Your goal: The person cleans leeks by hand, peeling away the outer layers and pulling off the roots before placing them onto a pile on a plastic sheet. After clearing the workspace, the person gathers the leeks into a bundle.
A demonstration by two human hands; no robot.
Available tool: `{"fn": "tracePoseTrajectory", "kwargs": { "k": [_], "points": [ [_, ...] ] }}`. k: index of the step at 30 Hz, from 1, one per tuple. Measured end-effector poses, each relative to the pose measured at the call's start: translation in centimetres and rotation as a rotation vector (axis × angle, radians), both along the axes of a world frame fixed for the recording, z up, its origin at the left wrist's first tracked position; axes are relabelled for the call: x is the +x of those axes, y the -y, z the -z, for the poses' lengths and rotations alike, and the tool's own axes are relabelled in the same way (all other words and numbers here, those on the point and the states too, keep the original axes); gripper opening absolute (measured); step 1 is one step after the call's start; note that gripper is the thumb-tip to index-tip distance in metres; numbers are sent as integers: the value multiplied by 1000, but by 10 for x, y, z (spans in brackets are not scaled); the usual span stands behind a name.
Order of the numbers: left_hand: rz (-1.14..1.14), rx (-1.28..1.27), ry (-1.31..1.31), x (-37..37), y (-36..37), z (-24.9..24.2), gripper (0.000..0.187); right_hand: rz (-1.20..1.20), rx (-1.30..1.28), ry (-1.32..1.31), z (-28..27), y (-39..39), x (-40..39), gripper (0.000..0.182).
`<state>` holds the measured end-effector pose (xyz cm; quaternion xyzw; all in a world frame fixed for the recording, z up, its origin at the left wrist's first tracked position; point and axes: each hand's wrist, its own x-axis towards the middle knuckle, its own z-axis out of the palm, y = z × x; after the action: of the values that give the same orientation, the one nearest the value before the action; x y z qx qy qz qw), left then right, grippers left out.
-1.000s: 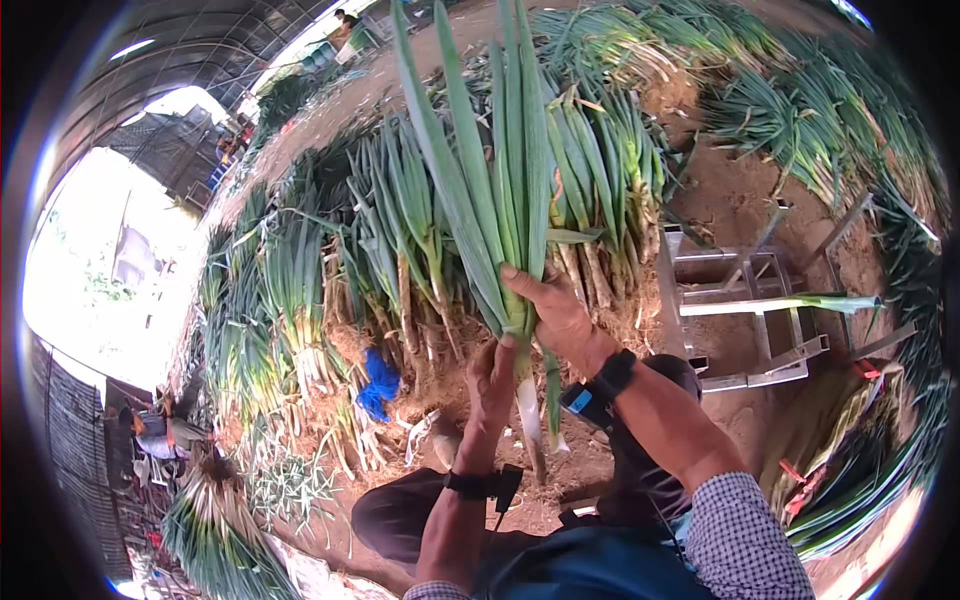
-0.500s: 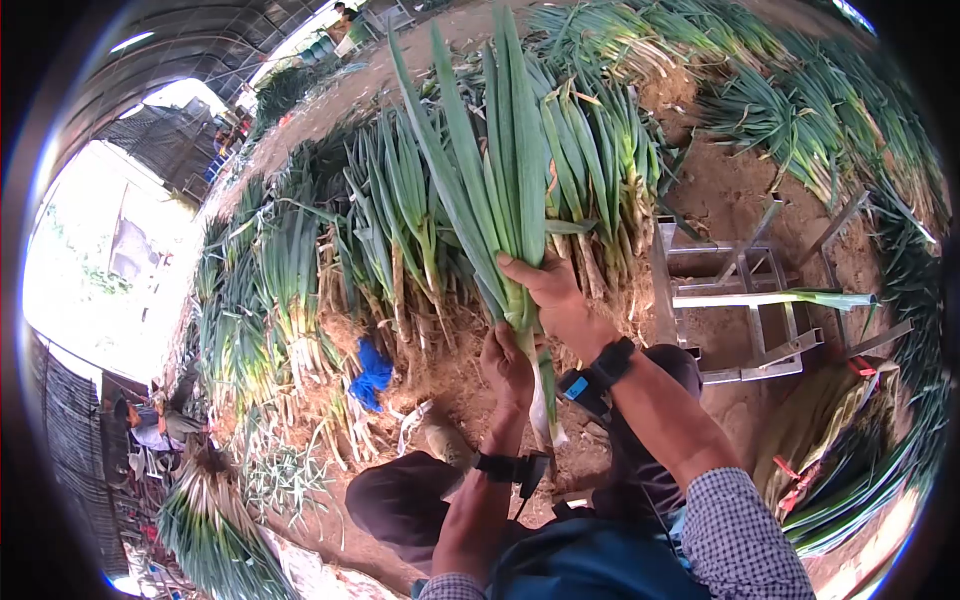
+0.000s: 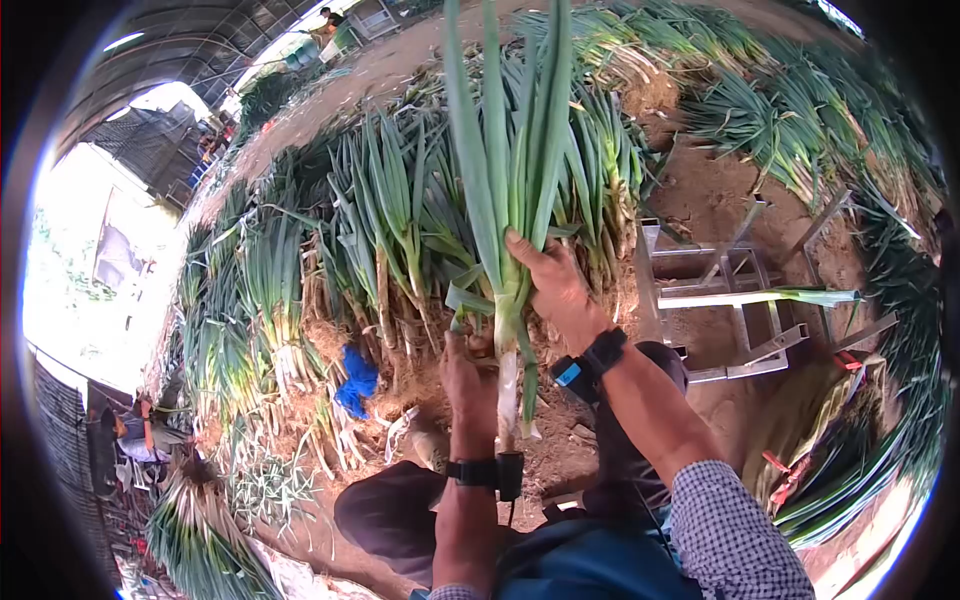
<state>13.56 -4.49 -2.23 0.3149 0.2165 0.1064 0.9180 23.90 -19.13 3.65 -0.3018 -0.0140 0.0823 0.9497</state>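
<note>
A large green onion (image 3: 507, 345) stands upright in front of me, its long green leaves fanned upward and its white stem end pointing down. My right hand (image 3: 556, 288) is closed around it where the leaves join the stem, thumb lying across the leaf bases. To the left of the stem, my left hand (image 3: 463, 372) is closed on a loose outer leaf (image 3: 468, 300) that bends away from the stalk. Part of that hand's grip is hidden behind its own fingers. Another strip of green leaf (image 3: 529, 372) hangs down along the stem's right side.
Beyond my hands, piled green onions (image 3: 385, 190) lean in a long row. A metal frame (image 3: 720, 290) stands at right with one green onion (image 3: 760, 298) across it. A blue cloth (image 3: 356, 382) lies at left. A tied bundle (image 3: 205, 530) sits lower left, near another person (image 3: 145, 432).
My left hand has moved left from the stem, drawing an outer leaf away from it. The green onion is now more upright, still in my right hand.
</note>
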Motion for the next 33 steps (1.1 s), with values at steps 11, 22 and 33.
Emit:
{"fn": "tracePoseTrajectory", "kwargs": {
  "k": [11, 22, 33],
  "points": [
    [338, 827, -157, -46, -55, -1, 44, -79, 281, 19, -21, 53, 9, 59],
    [354, 1280, 5, -45, 50, -31, 42, 26, 139, 34, -39, 56, -13, 72],
    [228, 1323, 426, -5, 69, -44, 37, 16, 39, 116, -31, 78, -30, 41]
  ]
}}
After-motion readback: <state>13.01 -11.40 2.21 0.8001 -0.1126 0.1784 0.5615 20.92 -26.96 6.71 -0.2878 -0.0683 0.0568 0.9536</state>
